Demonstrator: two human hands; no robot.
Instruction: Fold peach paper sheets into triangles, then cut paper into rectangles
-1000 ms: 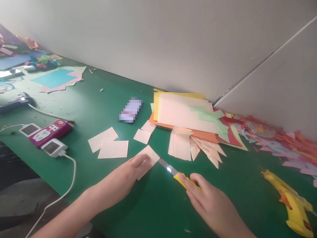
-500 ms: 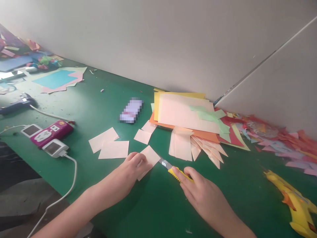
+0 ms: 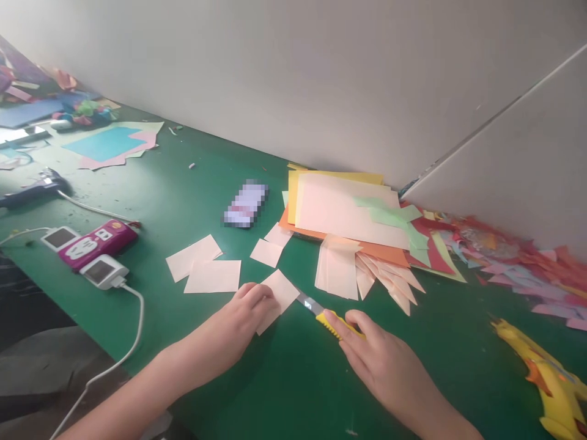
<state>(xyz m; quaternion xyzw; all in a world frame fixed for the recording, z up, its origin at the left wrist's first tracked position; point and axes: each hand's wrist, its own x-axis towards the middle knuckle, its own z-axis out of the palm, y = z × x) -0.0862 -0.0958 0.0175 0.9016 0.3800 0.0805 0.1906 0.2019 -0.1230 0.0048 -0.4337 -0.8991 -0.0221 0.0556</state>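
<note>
My left hand (image 3: 250,308) grips a small pale pink paper piece (image 3: 285,290) at its left side, fingers curled over it. A yellow utility knife (image 3: 328,322) is in my right hand (image 3: 373,348), thumb and fingers wrapped round its handle. Its extended blade reaches the right corner of the held paper; how far it goes under or into the paper is hidden. Left of the paper, two pale pink rectangles (image 3: 213,277) overlap on the green table (image 3: 293,385). Two smaller pieces (image 3: 266,252) lie just beyond my left hand.
A stack of coloured sheets (image 3: 348,205) lies against the wall, cut pink strips (image 3: 337,269) in front. A blurred-out phone (image 3: 246,205) rests nearby. At left is a purple power strip (image 3: 98,244) with white plugs and cords; at right, a yellow glue gun (image 3: 541,373) and paper scraps (image 3: 523,263).
The knife moved left toward the paper, and less of its blade shows past the corner than a second ago. My left hand keeps its hold. The whole view has shifted slightly.
</note>
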